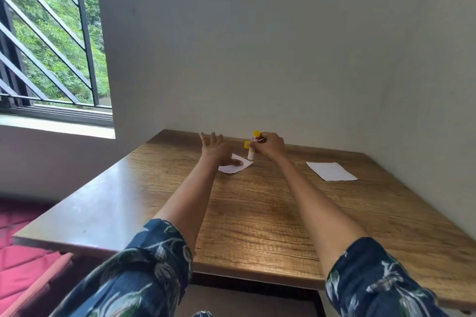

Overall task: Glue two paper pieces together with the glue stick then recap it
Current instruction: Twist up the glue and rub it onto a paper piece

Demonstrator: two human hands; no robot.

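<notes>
A small white paper piece [233, 167] lies on the wooden table [257, 213] toward the far side. My left hand [217, 150] rests over its left part, fingers spread and raised, thumb pressing the sheet down. My right hand [270, 145] grips a white glue stick [250, 155] with a yellow end on top. The stick stands nearly upright with its lower tip on the paper's right corner. A small yellow piece [247, 144], seemingly the cap, shows just behind the stick. A second white paper piece [331, 171] lies flat to the right, untouched.
The table stands in a corner, with a plain wall [283, 46] behind it and on its right. A barred window [51, 33] is at the left. Red padded flooring [18, 252] lies below the table's left edge.
</notes>
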